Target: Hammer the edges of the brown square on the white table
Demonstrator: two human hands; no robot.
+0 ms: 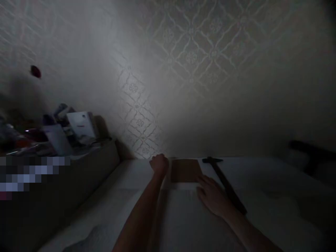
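Note:
A flat brown rectangular piece (185, 170), perhaps board or card, lies on the white surface close to the patterned wall. Just left of it, my left hand (159, 163) is closed like a fist; whatever may be inside the fingers is hidden. My right hand (212, 196) lies flat with its fingers stretched out, the tips at the brown piece's lower right corner. Beside that hand rests a dark hammer (225, 182), its head toward the wall and its handle slanting down to the right. The picture is dim and somewhat blurred.
On the left rises a dark cabinet or ledge (86, 178) crowded with items, among them a white box (82, 124). The pale wall (199, 87) stands directly behind the white surface (262, 175). A dark blurred object (312, 152) is at the far right.

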